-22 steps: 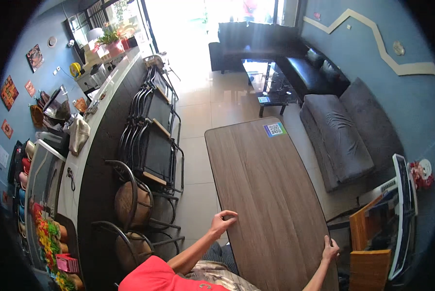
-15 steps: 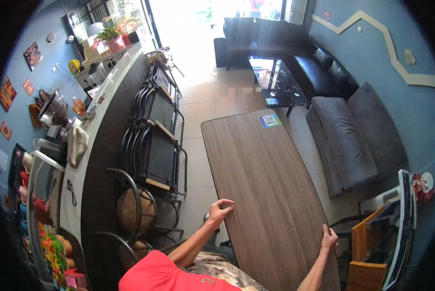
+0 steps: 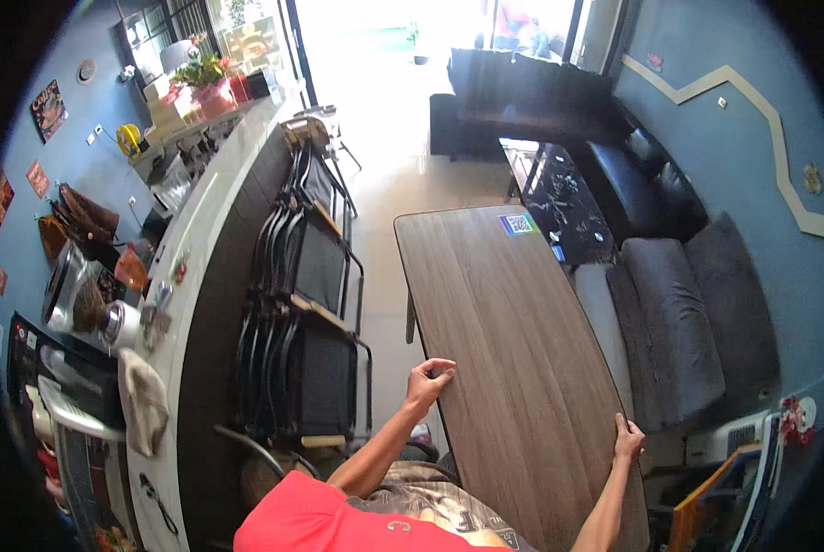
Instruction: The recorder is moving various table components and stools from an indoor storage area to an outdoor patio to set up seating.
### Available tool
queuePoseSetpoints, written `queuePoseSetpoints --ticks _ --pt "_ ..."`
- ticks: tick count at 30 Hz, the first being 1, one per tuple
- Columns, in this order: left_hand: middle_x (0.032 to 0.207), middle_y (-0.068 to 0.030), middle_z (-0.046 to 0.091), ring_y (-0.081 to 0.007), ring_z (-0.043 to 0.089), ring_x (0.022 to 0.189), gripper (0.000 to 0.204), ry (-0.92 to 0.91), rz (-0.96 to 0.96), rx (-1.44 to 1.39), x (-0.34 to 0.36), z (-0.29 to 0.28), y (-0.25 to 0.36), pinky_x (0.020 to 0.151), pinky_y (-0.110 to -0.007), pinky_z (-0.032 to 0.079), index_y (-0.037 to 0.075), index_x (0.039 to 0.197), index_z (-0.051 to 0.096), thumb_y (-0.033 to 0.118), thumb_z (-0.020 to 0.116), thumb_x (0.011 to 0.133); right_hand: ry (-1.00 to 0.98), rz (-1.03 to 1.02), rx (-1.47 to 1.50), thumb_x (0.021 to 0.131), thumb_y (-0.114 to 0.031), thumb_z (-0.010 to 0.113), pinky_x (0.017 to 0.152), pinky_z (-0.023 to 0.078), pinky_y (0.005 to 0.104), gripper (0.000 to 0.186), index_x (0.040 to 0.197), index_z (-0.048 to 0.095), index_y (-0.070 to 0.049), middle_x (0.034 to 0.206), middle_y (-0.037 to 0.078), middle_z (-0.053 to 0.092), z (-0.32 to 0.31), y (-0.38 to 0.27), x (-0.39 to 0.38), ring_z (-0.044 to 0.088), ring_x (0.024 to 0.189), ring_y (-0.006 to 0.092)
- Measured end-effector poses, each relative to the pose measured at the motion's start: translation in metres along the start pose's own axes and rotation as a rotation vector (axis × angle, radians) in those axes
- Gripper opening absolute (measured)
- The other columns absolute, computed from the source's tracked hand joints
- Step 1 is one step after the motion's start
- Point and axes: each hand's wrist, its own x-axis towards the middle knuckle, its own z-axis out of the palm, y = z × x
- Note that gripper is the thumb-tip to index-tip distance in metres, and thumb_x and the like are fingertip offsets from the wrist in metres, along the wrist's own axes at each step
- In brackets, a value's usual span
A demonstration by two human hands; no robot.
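Note:
A long wood-grain table with a dark rim stretches away in front of me. My left hand is closed around its left edge, fingers curled at the rim. On the opposite edge, my right hand grips the rim, thumb on top and the other fingers partly hidden below. A square code sticker lies near the table's far right corner. One table leg shows below the left side.
Stacked black folding chairs line the dark counter on the left. A grey sofa stands close on the right. Beyond the table's far right corner is a black glass coffee table. A wood-framed panel leans at lower right.
The table and I have moved forward, past the chairs and closer to the coffee table and grey sofa. Both hands keep their hold on the table's edges.

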Motion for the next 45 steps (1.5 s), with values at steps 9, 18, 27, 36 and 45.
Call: queuePoseSetpoints --ticks 9,18,27,36,45 --pt "0.083 0.0018 0.063 -0.0077 0.053 0.075 0.013 0.020 0.056 0.002 0.195 -0.036 0.051 0.067 -0.022 0.043 0.007 0.090 0.070 0.009 0.071 0.078 -0.077 -0.025 0.039 0.069 -0.058 0.069 0.104 0.020 0.0562 0.056 0.097 0.071 -0.010 0.097 0.010 0.068 0.097 -0.177 0.090 0.061 0.098 0.0307" --pt "0.081 0.0005 0.064 -0.0074 0.056 0.072 0.013 0.116 0.055 0.042 0.370 -0.060 0.121 0.067 -0.022 0.045 0.005 0.092 0.069 0.009 0.071 0.079 -0.001 -0.091 0.006 0.070 -0.056 0.069 0.104 0.024 0.0515 0.055 0.098 0.070 -0.009 0.096 0.012 0.068 0.191 -0.337 0.187 0.062 0.095 0.0305" --pt "0.082 -0.0004 0.064 -0.0075 0.056 0.077 0.011 0.116 0.035 -0.105 0.550 -0.117 0.159 0.072 -0.021 0.045 0.004 0.087 0.070 -0.001 0.064 0.079 -0.108 -0.114 0.053 0.068 -0.060 0.068 0.102 0.026 0.0504 0.058 0.097 0.071 -0.010 0.094 0.009 0.069 0.284 -0.518 0.247 0.062 0.096 0.0296" --pt "0.084 -0.0007 0.066 -0.0075 0.058 0.077 0.014 0.121 0.053 -0.043 0.735 -0.180 0.244 0.072 -0.021 0.045 0.005 0.088 0.070 -0.001 0.062 0.080 -0.129 -0.106 0.035 0.067 -0.060 0.069 0.098 0.028 0.0545 0.054 0.096 0.072 -0.013 0.094 0.011 0.069 0.383 -0.695 0.285 0.062 0.098 0.0293" --pt "0.084 -0.0004 0.064 -0.0080 0.055 0.074 0.014 0.149 0.000 -0.088 0.917 -0.224 0.285 0.072 -0.020 0.044 0.005 0.089 0.070 -0.002 0.061 0.080 -0.022 -0.138 -0.040 0.068 -0.056 0.070 0.099 0.033 0.0458 0.058 0.098 0.070 -0.007 0.098 0.013 0.068 0.476 -0.873 0.345 0.062 0.099 0.0304"
